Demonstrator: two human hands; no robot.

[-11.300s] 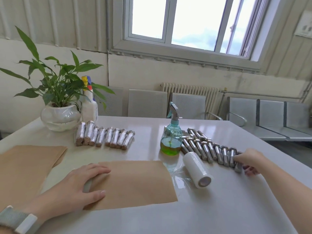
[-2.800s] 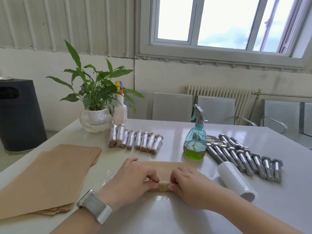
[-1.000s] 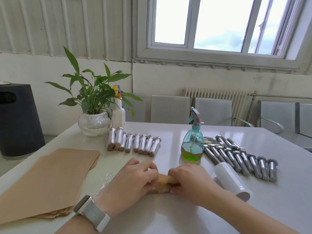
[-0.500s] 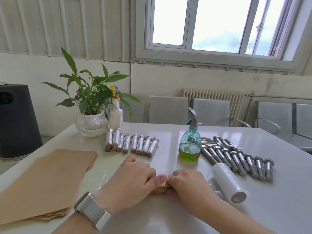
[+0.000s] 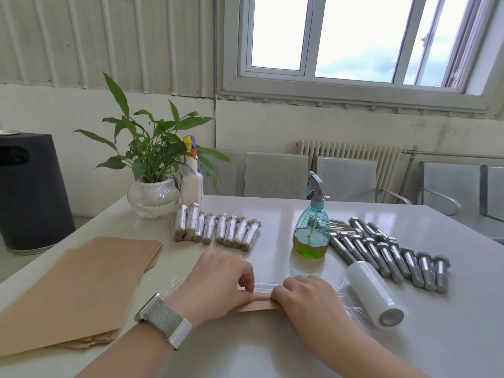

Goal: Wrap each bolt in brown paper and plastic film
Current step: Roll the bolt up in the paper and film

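Left hand (image 5: 218,282) and right hand (image 5: 302,298) pinched the paper roll (image 5: 256,300) on film (image 5: 272,285). Advisable: roll tight, film taut.

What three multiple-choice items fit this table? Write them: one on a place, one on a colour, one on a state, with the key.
1. Where does the white roll of plastic film lie?
A. Beside the potted plant
B. On the stack of brown paper
C. To the right of the hands, in front of the bare steel bolts

2. What colour is the liquid in the clear teal spray bottle?
A. Green
B. Red
C. Blue

3. What are the hands doing?
A. Resting flat, apart
B. Both holding the brown-paper-wrapped bolt
C. Lifting the spray bottle

Key: 1 C, the roll lies near the table's right side, with the bolts just behind it. 2 A, the bottom of the bottle shows green. 3 B, the left hand and the right hand curl their fingers on the paper roll between them.
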